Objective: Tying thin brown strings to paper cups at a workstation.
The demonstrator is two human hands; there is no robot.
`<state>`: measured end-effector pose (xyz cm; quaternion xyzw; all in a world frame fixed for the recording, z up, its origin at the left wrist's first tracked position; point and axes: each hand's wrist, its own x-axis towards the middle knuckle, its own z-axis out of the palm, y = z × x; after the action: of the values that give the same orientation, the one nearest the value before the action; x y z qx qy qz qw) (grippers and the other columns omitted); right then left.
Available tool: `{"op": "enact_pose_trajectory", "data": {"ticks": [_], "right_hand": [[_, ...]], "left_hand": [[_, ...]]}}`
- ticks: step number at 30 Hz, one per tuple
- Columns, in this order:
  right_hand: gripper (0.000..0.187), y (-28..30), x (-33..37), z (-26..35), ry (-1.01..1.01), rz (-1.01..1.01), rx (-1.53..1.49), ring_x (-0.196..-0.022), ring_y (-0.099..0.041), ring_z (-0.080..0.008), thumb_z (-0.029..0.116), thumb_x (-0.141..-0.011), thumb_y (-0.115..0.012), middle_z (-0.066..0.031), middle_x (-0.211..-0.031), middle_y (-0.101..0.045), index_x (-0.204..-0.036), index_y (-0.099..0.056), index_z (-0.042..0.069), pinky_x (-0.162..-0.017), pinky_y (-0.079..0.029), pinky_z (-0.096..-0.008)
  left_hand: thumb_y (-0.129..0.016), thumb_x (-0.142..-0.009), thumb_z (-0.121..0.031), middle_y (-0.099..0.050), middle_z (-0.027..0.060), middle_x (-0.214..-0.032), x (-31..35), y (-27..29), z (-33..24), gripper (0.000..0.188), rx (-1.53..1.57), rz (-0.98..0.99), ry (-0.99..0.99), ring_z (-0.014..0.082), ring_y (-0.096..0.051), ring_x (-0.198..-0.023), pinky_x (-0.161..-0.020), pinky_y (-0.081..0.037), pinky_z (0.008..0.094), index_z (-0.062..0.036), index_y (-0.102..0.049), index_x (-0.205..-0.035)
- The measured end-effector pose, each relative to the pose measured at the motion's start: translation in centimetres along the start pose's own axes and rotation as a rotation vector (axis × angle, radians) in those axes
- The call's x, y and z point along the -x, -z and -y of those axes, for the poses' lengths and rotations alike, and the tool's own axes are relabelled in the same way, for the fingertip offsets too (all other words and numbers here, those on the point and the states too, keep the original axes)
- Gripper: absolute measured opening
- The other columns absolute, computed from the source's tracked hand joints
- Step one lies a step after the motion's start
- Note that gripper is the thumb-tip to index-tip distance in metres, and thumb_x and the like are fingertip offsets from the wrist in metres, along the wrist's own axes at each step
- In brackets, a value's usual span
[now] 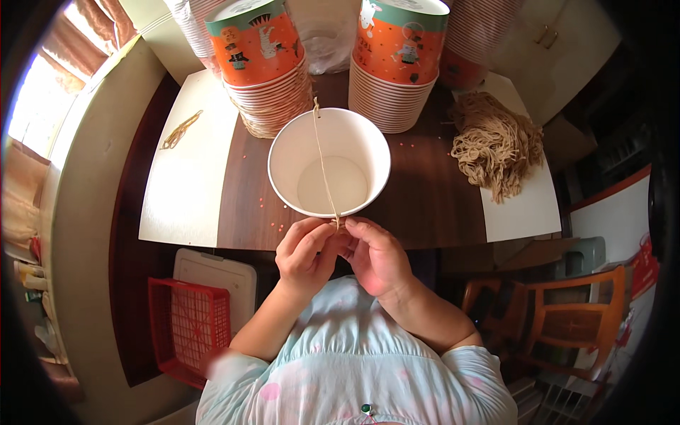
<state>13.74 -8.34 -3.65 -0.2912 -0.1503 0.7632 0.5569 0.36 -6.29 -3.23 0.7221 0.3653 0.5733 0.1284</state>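
Note:
A white paper bucket (287, 159) stands open-topped at the table's near edge. A thin tan string (323, 157) crosses its mouth, knotted through a hole at the far rim and running to the near rim. There my left hand (306, 255) and my right hand (377, 256) meet, fingertips pinching the string's near end close to the rim. Both hands have bent, closed fingers; the exact loop or knot between them is partly hidden by the fingers.
Stacked orange and green paper buckets (258, 49) stand behind on the left, with strings around their lower rims. A second stack (398, 49) is to its right. A heap of tan strings (496, 142) lies at right, a few strands (182, 129) at left. A red crate (190, 329) sits below.

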Motion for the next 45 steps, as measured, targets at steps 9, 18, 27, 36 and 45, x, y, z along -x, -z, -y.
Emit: {"op": "enact_pose_trajectory", "data": {"ticks": [9, 18, 27, 36, 45], "right_hand": [[0.022, 0.6, -0.5, 1.9, -0.059, -0.094, 0.158, -0.081, -0.060, -0.0127, 0.017, -0.087, -0.053, -0.0037, -0.091, -0.067, -0.099, -0.066, 0.004, -0.076, -0.046, -0.0284], [0.013, -1.3, 1.3, 4.3, 0.604, -0.186, 1.272, -0.074, -0.059, -0.0143, 0.011, -0.081, -0.070, -0.0056, -0.084, -0.063, -0.088, -0.063, 0.004, -0.073, -0.045, -0.0284], [0.028, -1.6, -0.6, 3.3, 1.419, -0.105, 1.889, -0.073, -0.051, -0.0205, 0.010, -0.068, -0.075, -0.0017, -0.084, -0.052, -0.093, -0.061, 0.010, -0.071, -0.037, -0.0376], [0.026, -0.8, -0.6, 3.7, 1.360, 0.126, 1.824, -0.078, -0.050, -0.0206, 0.007, -0.066, -0.071, -0.0017, -0.086, -0.052, -0.089, -0.060, 0.009, -0.073, -0.038, -0.0364], [0.019, -0.6, -1.2, 5.8, 1.370, 0.299, 1.935, -0.083, -0.050, -0.0206, 0.005, -0.069, -0.066, -0.0020, -0.090, -0.054, -0.087, -0.061, 0.008, -0.076, -0.040, -0.0359]], "left_hand": [[-0.061, -0.078, 0.015, -0.067, 0.0115, -0.089, 0.2, 0.8, 0.7, 0.017, 0.186, -0.004, 0.203, 0.0155, -0.064, -0.081, -0.072, -0.050, 0.0239, 0.0047, -0.064, -0.091], [-0.059, -0.083, 0.014, -0.066, 0.0099, -0.090, 0.2, 0.8, 0.8, 0.013, 0.301, 0.020, 0.353, 0.0138, -0.065, -0.084, -0.072, -0.050, 0.0211, 0.0056, -0.063, -0.093], [-0.062, -0.082, 0.011, -0.065, 0.0066, -0.090, -0.8, 0.6, 0.0, 0.010, 0.325, 0.050, 0.440, 0.0099, -0.060, -0.077, -0.068, -0.046, 0.0192, 0.0051, -0.063, -0.090], [-0.061, -0.080, 0.012, -0.064, 0.0080, -0.090, -1.3, 1.0, 0.4, 0.011, 0.368, 0.046, 0.461, 0.0120, -0.060, -0.083, -0.077, -0.046, 0.0228, 0.0051, -0.063, -0.089], [-0.060, -0.081, 0.011, -0.064, 0.0078, -0.090, -1.4, 0.6, 0.3, 0.011, 0.227, -0.034, 0.338, 0.0123, -0.060, -0.084, -0.077, -0.046, 0.0227, 0.0050, -0.063, -0.090]]}}
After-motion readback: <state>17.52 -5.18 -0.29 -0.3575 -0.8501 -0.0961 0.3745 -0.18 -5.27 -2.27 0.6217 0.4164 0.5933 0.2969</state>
